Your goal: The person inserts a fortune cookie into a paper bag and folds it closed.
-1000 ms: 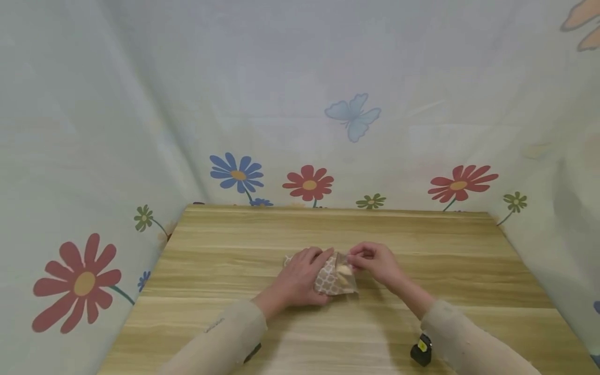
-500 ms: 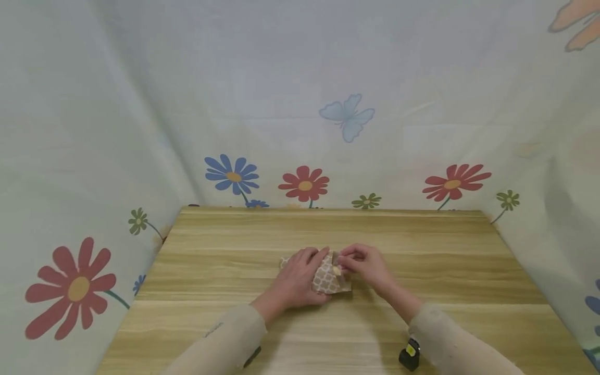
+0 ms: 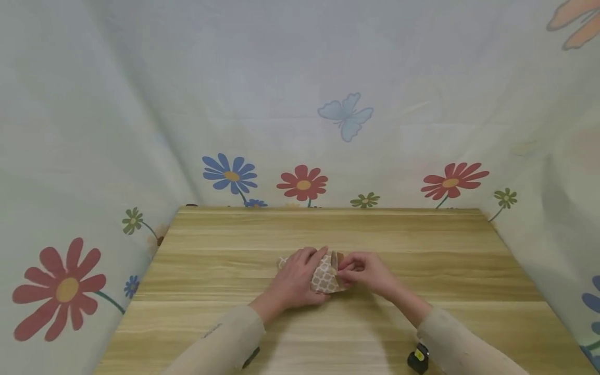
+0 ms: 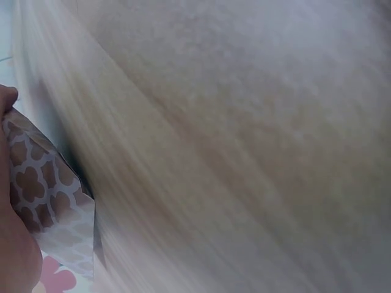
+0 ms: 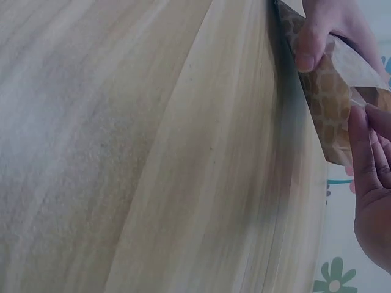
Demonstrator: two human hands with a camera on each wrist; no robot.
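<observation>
A small brown paper bag [image 3: 324,276] with a white lattice print lies on its side at mid-table, its mouth toward the right. My left hand [image 3: 300,278] grips the bag from above, thumb on the near side and fingers over the far side. At the mouth, my right hand [image 3: 367,273] pinches the pale edge between thumb and forefinger. The right wrist view shows the bag [image 5: 327,91] gaping around those fingertips, with its inside mostly hidden. Only a corner of the patterned bag [image 4: 36,183] appears in the left wrist view.
The wood-grain table [image 3: 225,229] extends around both hands. A flower-printed curtain [image 3: 262,104] rises behind and beside it. A small black object with a yellow label [image 3: 419,358] is by the right sleeve, and another dark object [image 3: 251,358] shows under the left sleeve.
My right fingers have moved in closer over the bag's mouth, which has narrowed. The pale yellowish patch seen there before is now mostly covered. My left hand keeps its grip.
</observation>
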